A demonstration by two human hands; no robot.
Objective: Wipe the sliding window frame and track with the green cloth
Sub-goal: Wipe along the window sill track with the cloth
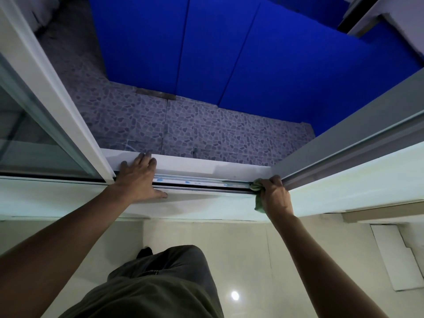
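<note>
The window track (202, 182) runs left to right across the middle, with white rails and a dark groove. My right hand (276, 196) grips the green cloth (258, 193) and holds it against the right end of the track, where the grey frame (332, 143) meets it. A fold of the cloth hangs below my hand over the sill. My left hand (137, 177) rests flat on the track and sill at the left, fingers spread, beside the white sliding sash (57, 97).
The sash's glass pane (27, 134) fills the left. Beyond the opening lies a pebble-patterned tiled floor (206, 129) and blue panels (229, 47). The pale sill (206, 207) is below the track. My trouser leg and a shiny floor are beneath.
</note>
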